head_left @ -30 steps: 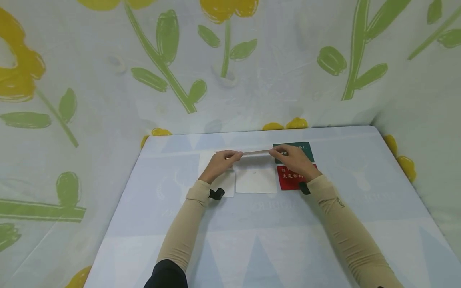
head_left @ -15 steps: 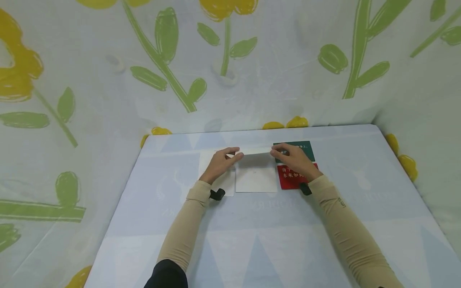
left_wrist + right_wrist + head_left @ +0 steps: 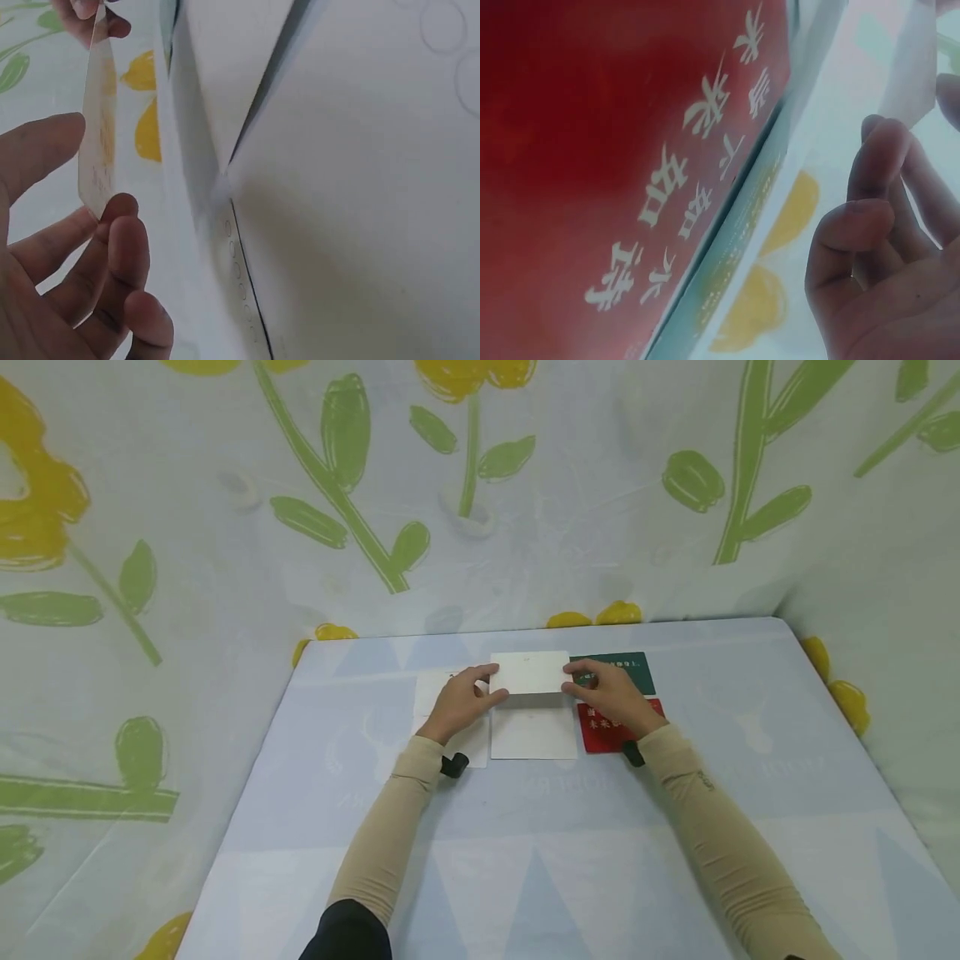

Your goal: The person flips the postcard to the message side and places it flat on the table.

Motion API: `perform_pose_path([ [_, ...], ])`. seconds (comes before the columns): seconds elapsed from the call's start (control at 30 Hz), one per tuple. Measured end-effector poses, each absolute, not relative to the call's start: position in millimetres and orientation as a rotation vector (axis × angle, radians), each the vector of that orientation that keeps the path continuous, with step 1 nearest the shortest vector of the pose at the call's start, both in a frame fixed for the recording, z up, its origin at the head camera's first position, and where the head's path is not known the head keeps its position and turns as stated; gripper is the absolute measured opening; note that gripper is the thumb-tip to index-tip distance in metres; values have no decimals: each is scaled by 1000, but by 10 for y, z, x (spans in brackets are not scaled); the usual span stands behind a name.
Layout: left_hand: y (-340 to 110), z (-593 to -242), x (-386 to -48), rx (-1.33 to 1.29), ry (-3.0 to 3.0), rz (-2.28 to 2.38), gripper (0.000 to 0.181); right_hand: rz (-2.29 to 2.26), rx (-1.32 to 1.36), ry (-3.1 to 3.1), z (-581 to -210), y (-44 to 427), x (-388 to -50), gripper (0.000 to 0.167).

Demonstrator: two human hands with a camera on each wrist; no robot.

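Observation:
A white card (image 3: pixel 529 675) is held up between both hands, its pale face turned to the head camera. My left hand (image 3: pixel 459 703) pinches its left edge between thumb and fingers; in the left wrist view the card (image 3: pixel 96 135) appears nearly edge-on. On the opposite edge, the fingers of my right hand (image 3: pixel 613 695) pinch the card. Directly below lies another white card (image 3: pixel 534 735) on the table. To the right are a red card (image 3: pixel 592 739) with white characters and, behind it, a green card (image 3: pixel 633 670), both partly covered by the right hand.
More white cards, one at the front left (image 3: pixel 472 745) and one behind it (image 3: pixel 427 689), lie partly under the left hand. The pale blue and white table (image 3: pixel 480 885) ends at a curtain (image 3: pixel 570 552) with printed flowers along the back.
The held white card has tipped from nearly edge-on to showing its broad face. Both hands have stayed in almost the same place, and the cards on the table have not moved.

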State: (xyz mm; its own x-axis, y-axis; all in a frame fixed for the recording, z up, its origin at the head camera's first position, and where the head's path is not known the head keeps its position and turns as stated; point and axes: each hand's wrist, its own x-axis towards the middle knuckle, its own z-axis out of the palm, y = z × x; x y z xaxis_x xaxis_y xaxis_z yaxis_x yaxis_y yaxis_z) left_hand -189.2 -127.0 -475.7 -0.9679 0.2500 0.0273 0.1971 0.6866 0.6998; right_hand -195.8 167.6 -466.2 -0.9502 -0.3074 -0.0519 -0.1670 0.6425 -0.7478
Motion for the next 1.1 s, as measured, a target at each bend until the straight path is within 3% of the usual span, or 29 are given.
perform_pose_path([
  [0.43,-1165,-4722,-1935,538,3069,536,58,-944,-447,2781,-4645,1598,-2010,48],
  [1.1,-1156,-4646,-1989,487,2893,517,48,-744,-424,2727,-4674,1534,-2083,47],
])
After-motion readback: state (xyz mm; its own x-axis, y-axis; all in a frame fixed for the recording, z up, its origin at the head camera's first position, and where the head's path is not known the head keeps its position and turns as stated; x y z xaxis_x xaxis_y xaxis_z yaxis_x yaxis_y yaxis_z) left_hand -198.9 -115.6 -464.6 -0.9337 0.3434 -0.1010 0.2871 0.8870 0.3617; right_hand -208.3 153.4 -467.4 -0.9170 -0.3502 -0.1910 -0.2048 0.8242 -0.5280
